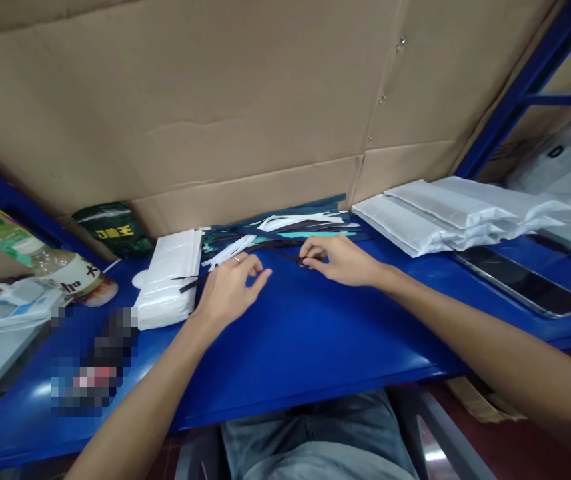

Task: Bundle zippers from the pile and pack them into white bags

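My right hand [338, 261] pinches the end of a thin dark strip [285, 253] between thumb and fingertips. The strip runs leftward towards the loose pile. My left hand [231, 288], with a ring on one finger, has curled fingers and its thumb held apart. Another dark strip end [193, 285] sticks out from its left side, over a stack of white flat packs [168, 277]; the grip on it is partly hidden. Just behind both hands lies a pile of loose strips [278, 230] in white, black, dark blue and turquoise.
Several white padded packs [430, 213] are stacked on the right, beside a phone [523, 280]. A drink bottle [73, 270] lies tilted at left, near a dark green pouch [113, 230]. A cardboard wall [245, 100] borders the blue table [305, 340]. A pixelated object [100, 360] is at front left.
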Available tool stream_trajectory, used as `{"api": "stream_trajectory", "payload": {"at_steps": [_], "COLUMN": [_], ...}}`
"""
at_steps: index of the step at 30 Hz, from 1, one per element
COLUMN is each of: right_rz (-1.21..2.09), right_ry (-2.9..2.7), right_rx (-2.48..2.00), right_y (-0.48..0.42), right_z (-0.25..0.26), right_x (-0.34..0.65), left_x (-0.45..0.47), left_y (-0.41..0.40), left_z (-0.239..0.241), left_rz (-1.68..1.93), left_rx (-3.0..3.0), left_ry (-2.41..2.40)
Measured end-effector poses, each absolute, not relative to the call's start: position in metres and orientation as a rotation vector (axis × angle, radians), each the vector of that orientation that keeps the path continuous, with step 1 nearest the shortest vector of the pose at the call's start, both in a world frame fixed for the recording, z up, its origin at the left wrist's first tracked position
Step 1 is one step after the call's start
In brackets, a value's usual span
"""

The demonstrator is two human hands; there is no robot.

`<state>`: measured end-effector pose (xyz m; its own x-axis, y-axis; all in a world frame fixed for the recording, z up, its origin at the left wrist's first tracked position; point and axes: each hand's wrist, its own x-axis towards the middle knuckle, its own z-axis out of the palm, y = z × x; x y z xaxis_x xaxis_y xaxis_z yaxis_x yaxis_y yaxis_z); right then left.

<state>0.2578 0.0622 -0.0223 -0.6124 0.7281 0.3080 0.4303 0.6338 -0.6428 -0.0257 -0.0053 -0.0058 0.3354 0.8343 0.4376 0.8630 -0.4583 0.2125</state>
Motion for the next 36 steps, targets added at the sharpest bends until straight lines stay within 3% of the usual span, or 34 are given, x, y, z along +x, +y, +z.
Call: {"api": "stream_trajectory", "payload": {"at_steps": [8,24,29,33,36], "right_rz": [0.748,0.647,0.596,0.557,0.282], "right_ry": [-2.378,-2.508,-2.634,-2.427,-2.425], "right_rx": [-0.683,-0.816,-1.262,-1.779,-1.885], "right_y": [0.031,0.044,0.078,0.089,0.085], "right_z": [-0.023,-0.001,0.019,0.024,0.024], "right_x": [0.228,0.248,0.322,0.375,0.384], "left_x": [-0.007,-0.011,-0.069,-0.108,-0.114], "left_y": [-0.015,-0.012,0.0,0.001,-0.001], "left_z": [-0.017,-0.007,0.026,0.05,0.052], "left_rz": [-0.498,-0.359,-0.208,-0.137,-0.028], "left_rx": [-2.629,-2.443,-2.121,-2.221,-2.415], "left_ry": [-1.538,-1.667,-2.075,-2.285,-2.341]}}
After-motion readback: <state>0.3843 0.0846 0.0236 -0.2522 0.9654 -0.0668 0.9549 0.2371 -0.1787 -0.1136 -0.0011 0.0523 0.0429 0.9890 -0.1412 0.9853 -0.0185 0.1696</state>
